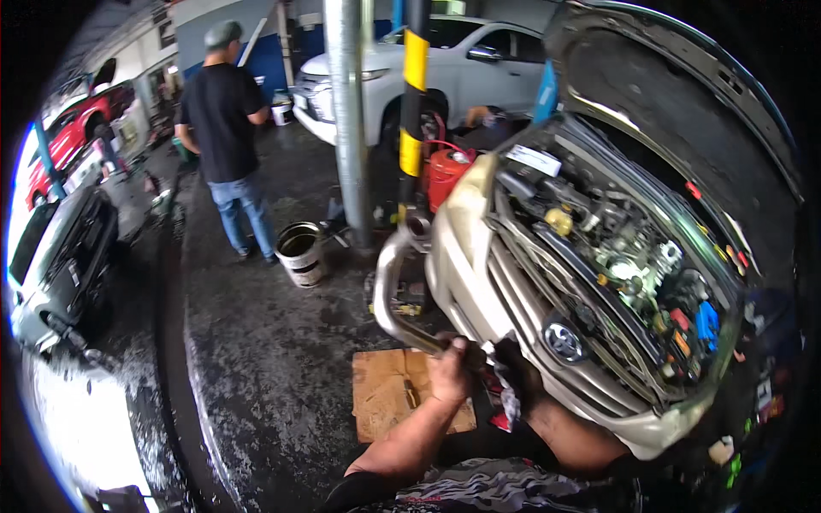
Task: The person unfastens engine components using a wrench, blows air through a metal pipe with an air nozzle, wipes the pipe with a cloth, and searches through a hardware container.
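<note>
My left hand (450,374) is closed around the near end of a bent, silvery metal pipe (386,286). The pipe curves up and away from me, and its far end has a flange beside the car's front corner. Close by on the right, my right hand (532,386) grips a crumpled, stained rag (510,395) at the pipe's near end. Its fingers are partly hidden and dark, so how much of the pipe they touch is unclear. Something red shows below the rag.
A beige car (505,291) with its hood (684,94) raised stands at my right. Flattened cardboard (376,393) lies on the floor. Ahead are a bucket (301,256), a metal post (346,128), a striped post (414,103), a red tank (446,175) and a standing person (224,128).
</note>
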`<move>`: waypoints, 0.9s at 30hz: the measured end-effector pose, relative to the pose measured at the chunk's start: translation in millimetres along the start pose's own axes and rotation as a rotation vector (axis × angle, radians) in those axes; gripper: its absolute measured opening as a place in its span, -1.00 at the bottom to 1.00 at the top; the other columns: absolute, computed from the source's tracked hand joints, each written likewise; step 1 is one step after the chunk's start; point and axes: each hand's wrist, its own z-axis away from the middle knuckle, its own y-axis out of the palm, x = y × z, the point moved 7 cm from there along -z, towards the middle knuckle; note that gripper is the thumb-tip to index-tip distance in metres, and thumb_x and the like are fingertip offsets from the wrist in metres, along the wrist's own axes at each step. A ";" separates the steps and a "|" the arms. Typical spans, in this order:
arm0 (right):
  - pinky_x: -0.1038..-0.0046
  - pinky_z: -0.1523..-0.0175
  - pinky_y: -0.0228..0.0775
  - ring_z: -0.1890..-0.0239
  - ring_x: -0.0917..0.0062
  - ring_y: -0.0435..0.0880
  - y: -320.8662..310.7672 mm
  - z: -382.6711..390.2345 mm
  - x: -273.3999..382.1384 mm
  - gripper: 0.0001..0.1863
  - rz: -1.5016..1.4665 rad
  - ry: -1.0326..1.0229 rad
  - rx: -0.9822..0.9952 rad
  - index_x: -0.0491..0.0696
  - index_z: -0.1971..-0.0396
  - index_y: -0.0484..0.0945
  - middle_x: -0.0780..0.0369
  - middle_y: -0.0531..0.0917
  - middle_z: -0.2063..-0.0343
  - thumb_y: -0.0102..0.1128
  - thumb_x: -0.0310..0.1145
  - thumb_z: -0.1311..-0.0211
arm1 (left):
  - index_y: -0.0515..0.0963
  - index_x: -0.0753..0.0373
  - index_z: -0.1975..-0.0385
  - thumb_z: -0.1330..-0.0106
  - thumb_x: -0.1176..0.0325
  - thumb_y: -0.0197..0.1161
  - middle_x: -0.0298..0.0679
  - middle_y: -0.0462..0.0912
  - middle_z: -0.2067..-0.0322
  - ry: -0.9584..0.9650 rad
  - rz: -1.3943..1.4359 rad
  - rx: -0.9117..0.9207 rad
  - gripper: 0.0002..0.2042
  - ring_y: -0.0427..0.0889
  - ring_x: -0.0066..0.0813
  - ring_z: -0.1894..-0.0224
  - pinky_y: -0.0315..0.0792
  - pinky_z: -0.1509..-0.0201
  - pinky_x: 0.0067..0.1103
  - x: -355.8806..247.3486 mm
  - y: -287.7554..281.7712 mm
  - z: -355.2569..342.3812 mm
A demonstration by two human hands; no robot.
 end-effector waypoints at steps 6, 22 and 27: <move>0.49 -0.02 0.32 0.05 0.53 0.48 -20.8 -9.2 4.4 -0.54 0.131 -0.211 0.089 -0.01 -0.06 0.44 0.34 0.53 0.10 0.01 0.00 -0.33 | 0.46 0.23 0.45 -0.25 0.31 0.21 -0.38 0.47 0.53 0.019 -0.399 0.042 -0.85 0.42 -0.59 0.46 0.33 0.44 -0.57 3.8 7.4 6.9; 0.35 -0.08 0.36 -0.04 0.40 0.53 4.4 51.4 33.3 -0.47 1.091 -0.747 0.307 -0.14 0.00 0.32 0.08 0.49 0.00 0.28 -0.18 -0.14 | 0.29 0.16 -0.18 -0.41 0.18 0.05 -0.41 0.37 0.59 -0.472 -0.039 0.298 -0.60 0.40 -0.66 0.57 0.28 0.52 -0.69 50.9 66.0 29.4; 0.33 0.08 0.46 0.21 0.36 0.65 -36.1 52.5 15.6 -0.51 1.266 -0.559 0.042 -0.12 0.16 0.38 0.15 0.63 0.32 0.39 -0.20 0.00 | 0.41 0.19 0.38 -0.36 -0.04 0.03 -0.44 0.31 0.66 -0.313 -0.127 -0.106 -0.64 0.30 -0.53 0.61 0.29 0.43 -0.57 21.2 59.6 -3.9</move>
